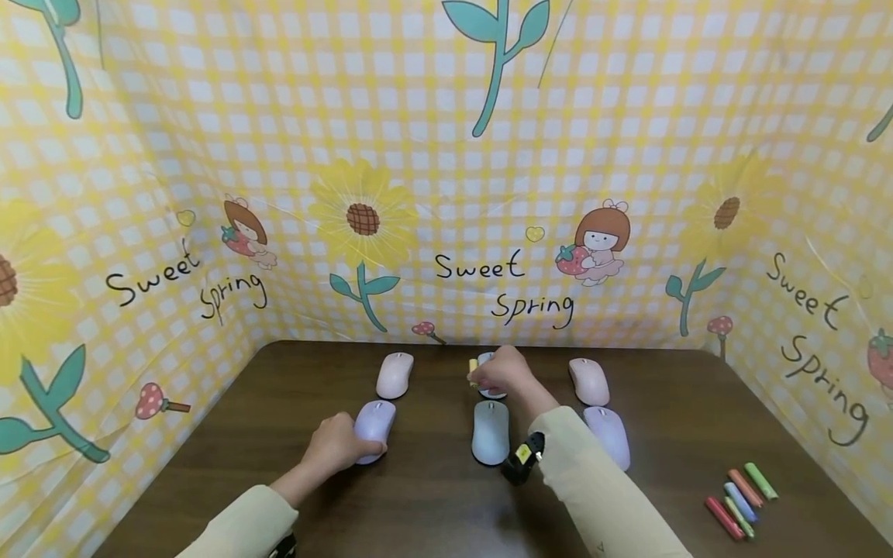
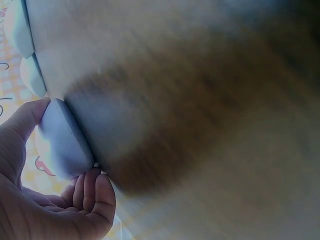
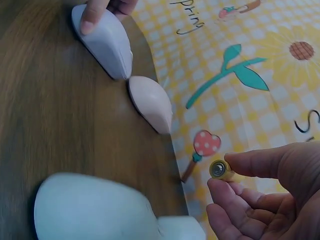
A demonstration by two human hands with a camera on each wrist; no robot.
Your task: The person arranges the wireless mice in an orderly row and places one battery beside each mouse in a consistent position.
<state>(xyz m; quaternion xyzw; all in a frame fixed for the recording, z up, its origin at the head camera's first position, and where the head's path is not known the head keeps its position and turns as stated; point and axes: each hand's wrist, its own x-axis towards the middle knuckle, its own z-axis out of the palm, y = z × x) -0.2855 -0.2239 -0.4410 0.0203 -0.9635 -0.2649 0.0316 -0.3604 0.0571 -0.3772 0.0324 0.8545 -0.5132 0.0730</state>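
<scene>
My left hand (image 1: 333, 443) grips a lavender computer mouse (image 1: 375, 426) at the left of the table, thumb on one side and fingers on the other. The left wrist view shows this mouse (image 2: 62, 140) between thumb and curled fingers. Between thumb and fingertips, my right hand (image 1: 508, 370) pinches a small yellow battery (image 3: 220, 170), its round metal end showing. In the head view that hand is over the far light-blue mouse (image 1: 493, 394) and partly hides it. A nearer light-blue mouse (image 1: 491, 434) lies just in front, beside the right wrist.
Behind the lavender mouse lies a pink mouse (image 1: 395, 375). To the right are another pink mouse (image 1: 589, 381) and a lavender one (image 1: 609, 439), partly behind the right sleeve. Several coloured cylinders (image 1: 741, 500) lie at the front right. A checked cloth (image 1: 446, 170) surrounds the table's back and sides.
</scene>
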